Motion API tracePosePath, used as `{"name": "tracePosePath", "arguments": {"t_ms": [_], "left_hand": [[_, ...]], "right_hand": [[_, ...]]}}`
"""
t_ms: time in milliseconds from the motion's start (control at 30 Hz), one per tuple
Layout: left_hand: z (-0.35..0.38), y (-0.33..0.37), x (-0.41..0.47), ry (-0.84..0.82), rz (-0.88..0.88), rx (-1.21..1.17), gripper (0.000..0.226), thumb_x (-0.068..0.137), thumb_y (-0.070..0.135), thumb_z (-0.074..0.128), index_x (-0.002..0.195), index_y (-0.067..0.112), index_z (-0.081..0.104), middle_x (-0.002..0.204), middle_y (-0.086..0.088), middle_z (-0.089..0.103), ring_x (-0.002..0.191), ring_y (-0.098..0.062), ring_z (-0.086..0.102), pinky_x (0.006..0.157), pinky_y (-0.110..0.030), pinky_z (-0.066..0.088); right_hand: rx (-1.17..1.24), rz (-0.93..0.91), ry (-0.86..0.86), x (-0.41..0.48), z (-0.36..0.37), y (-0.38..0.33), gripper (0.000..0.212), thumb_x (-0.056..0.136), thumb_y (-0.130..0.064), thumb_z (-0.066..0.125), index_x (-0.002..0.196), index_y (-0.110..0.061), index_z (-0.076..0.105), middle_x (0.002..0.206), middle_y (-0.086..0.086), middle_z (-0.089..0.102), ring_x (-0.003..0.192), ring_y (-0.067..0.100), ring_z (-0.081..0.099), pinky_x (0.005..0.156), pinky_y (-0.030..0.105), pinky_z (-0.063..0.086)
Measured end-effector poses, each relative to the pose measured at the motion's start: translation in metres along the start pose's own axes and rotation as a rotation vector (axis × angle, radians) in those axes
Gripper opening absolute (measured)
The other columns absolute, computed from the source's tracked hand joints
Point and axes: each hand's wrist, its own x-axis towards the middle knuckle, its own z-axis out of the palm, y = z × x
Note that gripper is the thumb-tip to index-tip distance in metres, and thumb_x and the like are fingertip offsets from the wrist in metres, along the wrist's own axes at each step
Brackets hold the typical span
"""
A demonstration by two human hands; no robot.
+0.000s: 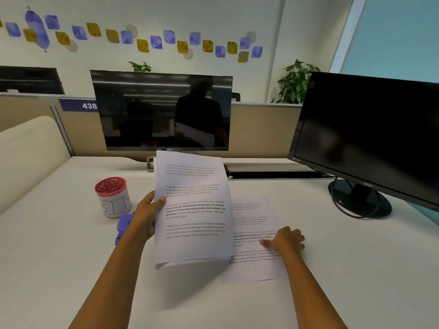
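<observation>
Here, in the head view, a stack of printed sheets (pixel 193 210) is held tilted above the desk (pixel 71 257) by the left hand (pixel 147 216), with the thumb pinched on its left edge. A flat sheet (pixel 254 264) beside it is touched by the right hand (pixel 286 241); whether its bent fingers grip cannot be told.

Partition label (pixel 79 105): white "438" on purple.
Centre monitor (pixel 161 110), lower bezel: "DELL".
Cup (pixel 114 198), hand-lettered: "BIN".
Raised sheet (pixel 194 210): repeated paragraph beginning "Village life is a peaceful, close-knit". Its bold part reads "Defined by a slower pace, it is centered around strong community bonds, local traditions, and primary".
Flat sheet (pixel 254 217): same bold lines, partly covered.
</observation>
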Motion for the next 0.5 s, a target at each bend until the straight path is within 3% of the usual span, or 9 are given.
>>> {"name": "tracePosePath", "arguments": {"t_ms": [167,267,400,500], "left_hand": [[-0.001,-0.003,0.004,-0.021,-0.002,-0.01,0.041,0.093,0.012,0.05,0.134,0.014,0.044,0.121,-0.018,0.06,0.097,-0.036,0.061,0.091,-0.059,0.048],[-0.002,-0.004,0.006,-0.035,0.0,-0.006,0.041,0.093,0.012,0.049,0.134,0.014,0.044,0.123,-0.019,0.059,0.098,-0.037,0.061,0.09,-0.058,0.048],[-0.003,-0.006,0.009,-0.045,0.004,-0.003,0.04,0.093,0.013,0.049,0.133,0.014,0.045,0.12,-0.017,0.06,0.097,-0.037,0.061,0.092,-0.06,0.047],[-0.002,-0.009,0.011,-0.042,-0.001,-0.024,0.037,0.093,0.013,0.049,0.13,0.016,0.045,0.115,-0.016,0.061,0.092,-0.035,0.062,0.091,-0.059,0.048]], "right_hand": [[0.245,-0.014,-0.11,0.01,0.0,0.003,0.083,0.07,-0.045,0.076,0.127,-0.004,0.034,0.135,0.017,0.048,0.125,0.032,0.047,0.102,0.04,0.04],[0.409,-0.052,-0.159,0.012,-0.003,0.007,0.067,0.069,-0.027,0.079,0.123,-0.002,0.048,0.125,0.015,0.058,0.114,0.032,0.058,0.094,0.038,0.05],[0.55,-0.095,-0.018,0.005,-0.03,0.014,0.041,0.077,-0.014,0.068,0.117,-0.009,0.059,0.116,0.013,0.064,0.103,0.031,0.061,0.082,0.032,0.05],[0.564,-0.196,0.227,-0.013,-0.076,0.013,0.033,0.084,-0.015,0.064,0.116,-0.015,0.058,0.116,0.01,0.065,0.095,0.029,0.061,0.074,0.03,0.045]]}}
